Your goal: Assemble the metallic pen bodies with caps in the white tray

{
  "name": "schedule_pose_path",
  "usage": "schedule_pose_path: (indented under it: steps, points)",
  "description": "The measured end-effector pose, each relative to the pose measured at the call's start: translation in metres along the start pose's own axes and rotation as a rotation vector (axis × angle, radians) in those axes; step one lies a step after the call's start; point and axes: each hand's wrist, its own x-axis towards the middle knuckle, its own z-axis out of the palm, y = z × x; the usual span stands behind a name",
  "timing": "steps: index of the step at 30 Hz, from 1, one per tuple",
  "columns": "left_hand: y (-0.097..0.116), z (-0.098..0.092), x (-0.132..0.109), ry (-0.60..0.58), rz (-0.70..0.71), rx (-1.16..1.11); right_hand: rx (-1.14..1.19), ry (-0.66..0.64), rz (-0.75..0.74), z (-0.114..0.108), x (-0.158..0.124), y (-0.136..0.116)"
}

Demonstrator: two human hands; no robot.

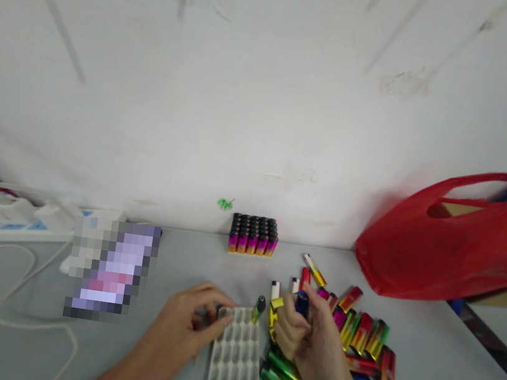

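Observation:
A pale tray point(237, 354) with rows of small hollows lies in front of me. My left hand point(197, 320) is bent round its far left corner, thumb and forefinger closed there; a small dark bit shows between them, too little to name. At the tray's far right corner a green lighter point(258, 309) stands upright. My right hand point(308, 336) is a loose fist around a dark blue lighter point(302, 304), its top end showing above the fingers. Beneath and around this hand lie loose shiny lighters point(361, 334) in red, green, gold and blue.
A block of upright purple and gold lighters point(253, 237) stands against the wall. A red plastic bag point(438, 247) holding cardboard sits at right. On the left are a blurred-out phone point(117, 268), a white power strip point(7, 225) and trailing cables point(36, 327).

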Motion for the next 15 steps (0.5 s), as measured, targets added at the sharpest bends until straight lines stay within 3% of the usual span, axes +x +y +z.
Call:
schedule_pose_path:
  steps: [7,15]
  points:
    - [0.0007,0.0003,-0.0003,-0.010,0.001,-0.017,-0.041,0.047,-0.029,-0.0014,0.0000,-0.0003]
    - [0.0003,-0.0004,-0.0008,-0.014,0.008,-0.010,-0.123,0.004,-0.003,-0.0001,0.0005,-0.0022]
